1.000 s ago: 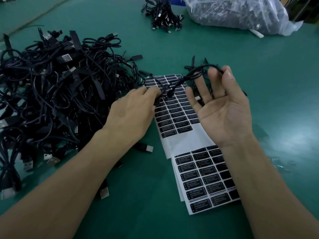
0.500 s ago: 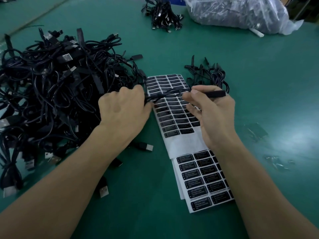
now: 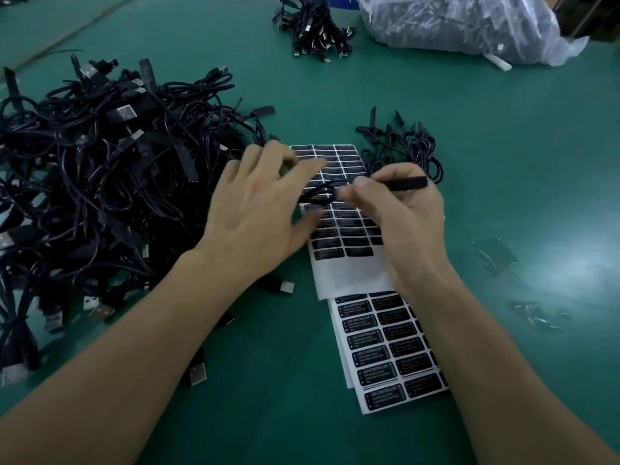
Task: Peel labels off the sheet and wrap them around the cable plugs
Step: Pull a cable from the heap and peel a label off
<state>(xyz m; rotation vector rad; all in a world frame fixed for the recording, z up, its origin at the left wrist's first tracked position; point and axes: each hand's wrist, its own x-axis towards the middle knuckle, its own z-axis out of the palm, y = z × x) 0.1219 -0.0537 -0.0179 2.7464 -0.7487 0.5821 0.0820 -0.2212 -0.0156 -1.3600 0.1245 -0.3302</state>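
Right hand (image 3: 399,216) pinches a slim black plug (image 3: 407,182) over the black-labelled sheet (image 3: 349,273); left hand (image 3: 255,223) blurred, grip unclear.

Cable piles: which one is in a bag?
The far-right pile, inside a clear plastic bag; the big left heap, far bundle and small bunch lie bare.

label sheet (image 3: 385,347): glossy, paper backing | cable pile (image 3: 100,179): matt, probably rubbery | bag (image 3: 453,25): shiny clear plastic

right hand (image 3: 402,223): been flipped palm-down, now pinched on the black plug (image 3: 407,183)
left hand (image 3: 255,216): fingers been splayed out, kinda blurred
cable (image 3: 318,194): been lowered onto the label sheet (image 3: 345,229)
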